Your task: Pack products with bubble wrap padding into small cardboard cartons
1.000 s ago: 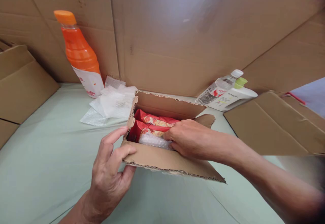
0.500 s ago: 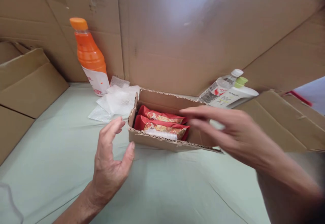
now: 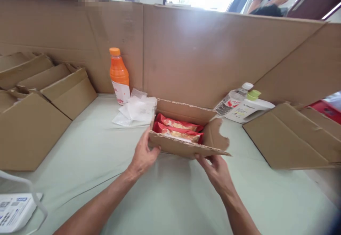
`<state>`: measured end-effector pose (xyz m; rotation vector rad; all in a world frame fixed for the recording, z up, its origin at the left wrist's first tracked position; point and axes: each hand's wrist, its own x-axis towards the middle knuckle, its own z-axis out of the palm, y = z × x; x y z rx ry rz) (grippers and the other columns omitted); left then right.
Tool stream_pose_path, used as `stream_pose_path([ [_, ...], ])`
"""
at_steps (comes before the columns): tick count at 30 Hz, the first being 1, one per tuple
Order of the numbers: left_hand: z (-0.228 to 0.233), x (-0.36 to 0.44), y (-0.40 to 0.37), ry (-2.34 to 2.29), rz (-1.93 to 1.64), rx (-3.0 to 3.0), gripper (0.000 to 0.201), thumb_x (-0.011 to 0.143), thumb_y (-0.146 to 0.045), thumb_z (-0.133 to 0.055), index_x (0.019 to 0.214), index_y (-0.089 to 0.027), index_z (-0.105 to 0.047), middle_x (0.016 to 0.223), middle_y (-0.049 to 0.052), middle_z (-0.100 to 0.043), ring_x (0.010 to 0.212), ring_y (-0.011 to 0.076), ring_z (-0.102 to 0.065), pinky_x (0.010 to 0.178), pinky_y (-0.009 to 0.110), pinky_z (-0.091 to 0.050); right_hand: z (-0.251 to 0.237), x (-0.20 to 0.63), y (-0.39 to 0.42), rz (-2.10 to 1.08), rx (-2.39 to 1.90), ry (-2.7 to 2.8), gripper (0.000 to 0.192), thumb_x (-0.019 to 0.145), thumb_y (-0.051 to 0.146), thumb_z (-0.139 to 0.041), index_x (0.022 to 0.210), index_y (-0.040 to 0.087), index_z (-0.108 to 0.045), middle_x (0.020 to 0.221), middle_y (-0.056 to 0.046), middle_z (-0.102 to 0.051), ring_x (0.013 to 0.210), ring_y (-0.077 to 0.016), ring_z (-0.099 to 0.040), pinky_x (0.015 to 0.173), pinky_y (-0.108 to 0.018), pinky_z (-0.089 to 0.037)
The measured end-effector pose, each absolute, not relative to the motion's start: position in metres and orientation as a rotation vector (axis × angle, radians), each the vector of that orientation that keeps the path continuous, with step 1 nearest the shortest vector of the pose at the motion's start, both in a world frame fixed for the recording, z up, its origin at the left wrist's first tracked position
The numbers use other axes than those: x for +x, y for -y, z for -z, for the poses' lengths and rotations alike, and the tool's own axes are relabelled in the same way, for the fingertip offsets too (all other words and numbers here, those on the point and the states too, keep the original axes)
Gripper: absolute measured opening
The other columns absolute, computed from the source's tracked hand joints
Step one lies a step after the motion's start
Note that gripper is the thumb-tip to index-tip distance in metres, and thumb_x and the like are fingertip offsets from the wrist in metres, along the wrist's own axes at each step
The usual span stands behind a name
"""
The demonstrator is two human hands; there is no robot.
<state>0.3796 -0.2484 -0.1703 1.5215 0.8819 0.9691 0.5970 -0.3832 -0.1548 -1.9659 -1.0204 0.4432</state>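
An open cardboard box [image 3: 181,148] sits in the middle of the table, its torn right flap standing outward. Two red snack packets [image 3: 178,132] lie side by side inside it, towards its left end. My left hand [image 3: 144,155] grips the box at its front left corner, thumb on the front wall and the other fingers partly hidden behind the left side. Under the front wall's right part, my right hand [image 3: 217,172] holds the box from below, with some fingertips out of sight.
Bubble wrap sheets [image 3: 138,110] and an orange drink bottle [image 3: 119,78] stand back left. A clear bottle [image 3: 231,101] and a white bottle [image 3: 249,110] lean back right. Cardboard boxes [image 3: 37,132] flank the left, another box [image 3: 287,139] the right. A cardboard wall [image 3: 191,57] closes the back.
My right hand has left the packets and taken hold of the box's front underside. My left hand has closed on the left corner. The view has tilted up, showing people beyond the wall.
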Motion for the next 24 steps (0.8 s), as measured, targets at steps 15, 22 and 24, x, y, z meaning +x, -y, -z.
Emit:
stream_pose_path([
  [15,0.141,0.281,0.307,-0.991,-1.129,1.59,0.072,0.078,-0.016,-0.062,0.147,-0.019,-0.044,0.143,0.013,-0.057,0.135,0.0292,-0.052,0.115,0.047,-0.043,0.126,0.521,0.393,-0.365,-1.848,1.122,0.045,0.079,0.058,-0.068,0.103,0.02,-0.07,0.109,-0.014,-0.075,0.105,-0.035,-0.068,0.086,-0.045,-0.057],
  [22,0.168,0.233,0.323,-1.18,-1.229,1.462,0.072,0.082,-0.019,-0.06,0.151,-0.02,-0.038,0.145,0.015,-0.055,0.138,0.0296,-0.05,0.118,0.051,-0.038,0.146,0.494,0.352,-0.57,-1.793,1.343,0.044,0.078,0.056,-0.07,0.098,0.017,-0.068,0.104,-0.015,-0.075,0.095,-0.0325,-0.069,0.083,-0.046,-0.055],
  [24,0.172,0.204,0.324,-1.295,-1.268,1.407,0.073,0.086,-0.022,-0.06,0.153,-0.021,-0.034,0.147,0.015,-0.053,0.139,0.0306,-0.048,0.119,0.053,-0.035,0.157,0.468,0.314,-0.688,-1.663,1.456,0.042,0.079,0.052,-0.069,0.101,0.016,-0.067,0.106,-0.014,-0.075,0.096,-0.0304,-0.068,0.086,-0.045,-0.054],
])
